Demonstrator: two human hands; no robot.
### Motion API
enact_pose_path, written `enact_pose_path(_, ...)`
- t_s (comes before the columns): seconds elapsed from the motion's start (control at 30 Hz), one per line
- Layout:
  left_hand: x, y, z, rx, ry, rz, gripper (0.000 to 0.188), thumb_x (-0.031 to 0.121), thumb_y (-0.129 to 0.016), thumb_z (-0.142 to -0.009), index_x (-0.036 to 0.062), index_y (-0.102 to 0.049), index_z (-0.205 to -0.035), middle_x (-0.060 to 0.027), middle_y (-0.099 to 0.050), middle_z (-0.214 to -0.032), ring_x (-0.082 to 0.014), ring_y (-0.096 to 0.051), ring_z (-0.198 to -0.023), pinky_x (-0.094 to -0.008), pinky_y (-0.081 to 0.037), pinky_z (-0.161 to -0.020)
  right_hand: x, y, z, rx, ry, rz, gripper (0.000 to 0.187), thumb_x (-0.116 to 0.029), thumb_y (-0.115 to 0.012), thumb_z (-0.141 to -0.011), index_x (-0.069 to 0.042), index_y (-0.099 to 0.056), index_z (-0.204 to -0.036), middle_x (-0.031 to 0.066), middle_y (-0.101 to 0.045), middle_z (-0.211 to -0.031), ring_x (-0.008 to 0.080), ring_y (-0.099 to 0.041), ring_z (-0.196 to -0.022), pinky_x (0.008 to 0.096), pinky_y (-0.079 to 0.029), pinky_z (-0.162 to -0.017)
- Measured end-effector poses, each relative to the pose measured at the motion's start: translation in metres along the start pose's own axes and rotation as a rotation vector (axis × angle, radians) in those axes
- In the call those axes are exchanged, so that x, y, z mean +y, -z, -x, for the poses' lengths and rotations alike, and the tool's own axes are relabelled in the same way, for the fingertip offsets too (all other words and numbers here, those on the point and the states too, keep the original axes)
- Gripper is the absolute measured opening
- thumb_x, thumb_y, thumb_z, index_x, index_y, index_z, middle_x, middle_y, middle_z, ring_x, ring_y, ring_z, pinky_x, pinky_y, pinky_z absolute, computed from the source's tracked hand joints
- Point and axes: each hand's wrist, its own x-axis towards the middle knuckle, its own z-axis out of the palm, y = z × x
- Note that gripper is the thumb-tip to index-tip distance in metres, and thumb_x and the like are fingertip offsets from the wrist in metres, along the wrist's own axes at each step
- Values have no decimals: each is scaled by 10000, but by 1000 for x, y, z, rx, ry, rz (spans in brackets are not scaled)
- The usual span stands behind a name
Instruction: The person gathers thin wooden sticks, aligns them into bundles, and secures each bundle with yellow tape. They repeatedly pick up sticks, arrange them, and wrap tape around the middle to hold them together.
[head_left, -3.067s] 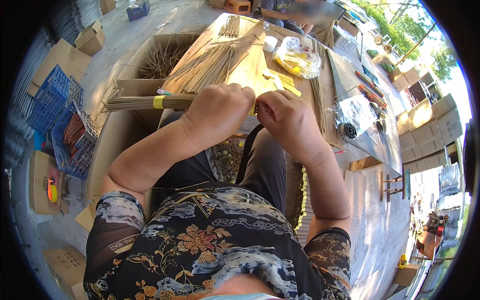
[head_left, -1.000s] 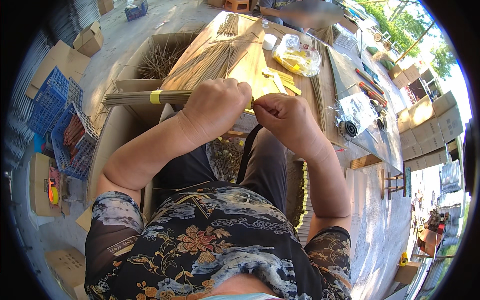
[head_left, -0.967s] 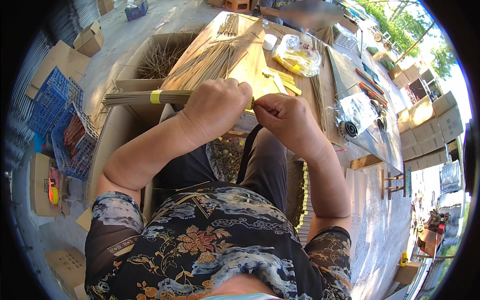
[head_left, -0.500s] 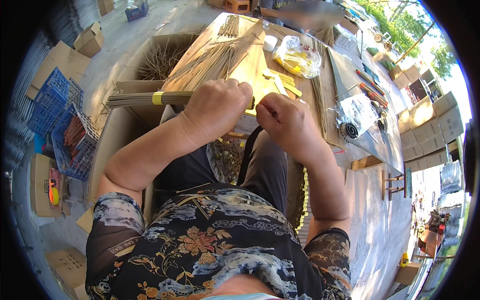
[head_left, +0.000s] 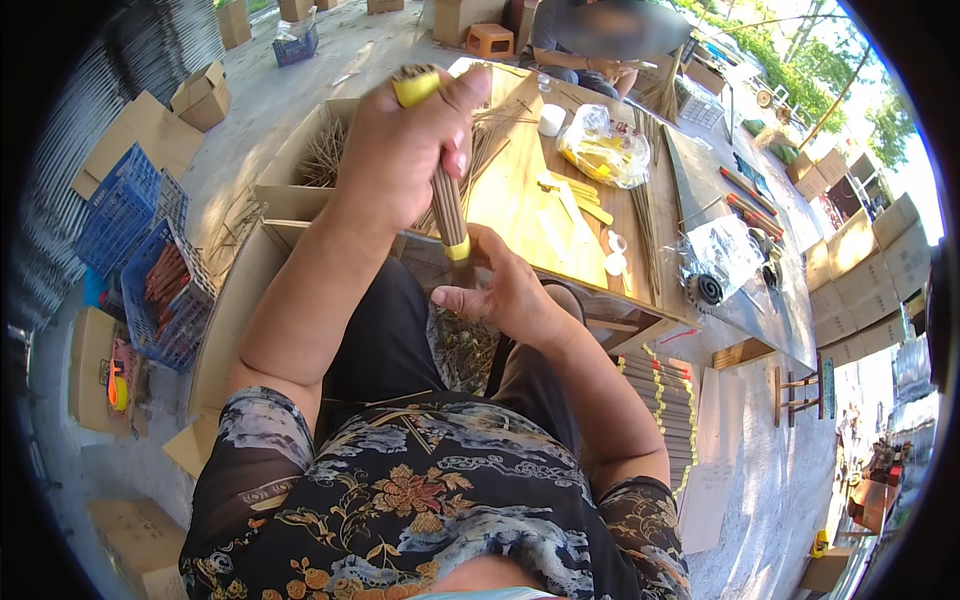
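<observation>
My left hand (head_left: pixel 395 155) is raised above the near left corner of the wooden table and wraps round a bundle of thin brown sticks (head_left: pixel 446 205). The bundle stands steeply tilted, with a yellow band near each end; its upper end pokes out above my fist. At its lower end, my right hand (head_left: pixel 510 290) has thumb and fingers spread apart on either side of the sticks. Whether the right fingers touch them I cannot tell. Beyond the hands, yellow strips (head_left: pixel 578 195) and a small white open container (head_left: pixel 615 255) lie on the table.
The wooden table (head_left: pixel 520 180) also bears loose sticks, a clear plastic bag (head_left: pixel 603 147) and a white tub (head_left: pixel 551 119). A cardboard box (head_left: pixel 235 310) is on my left, past it blue crates (head_left: pixel 165 290). Banded bundles (head_left: pixel 665 405) lie low right. Another person (head_left: pixel 575 60) sits opposite.
The bundle has swung from lying level, pointing left, to steeply tilted. My left hand has risen; my right hand has moved down and left, its fingers uncurled.
</observation>
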Motion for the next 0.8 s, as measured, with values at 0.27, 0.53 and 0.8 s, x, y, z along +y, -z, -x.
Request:
enact_pose_path(0.27,-1,51,-19,-283,78,626,555,481,-586,-782,125,-389,-1159,-121,-575,-895,-283,-568,-861,-403,-478,-781,3,-6,13,-53,-264,-35,274,-251,-620,-825,-14,-483,-827,49,-505,-611,113,-491,-566,283,-421,-541)
enact_pose_path(0.53,-24,38,-11,203,-531,-673,473,104,-595,-782,32,-402,-1208,-135,-445,-1219,-255,-418,-1169,-392,-297,-1010,-13,14,14,-172,-390,-766,203,-198,-593,-843,-34,-499,-769,42,-534,-584,120,-540,-468,243,-471,-451)
enact_pose_path(0.8,-60,27,20,-448,-929,-1166,279,83,-658,-693,102,-529,-940,-57,-557,-837,-239,-577,-808,-380,-444,-839,-46,36,15,-343,-537,-1108,415,-377,-437,-905,13,-565,-843,107,-611,-640,208,-610,-543,300,-525,-527)
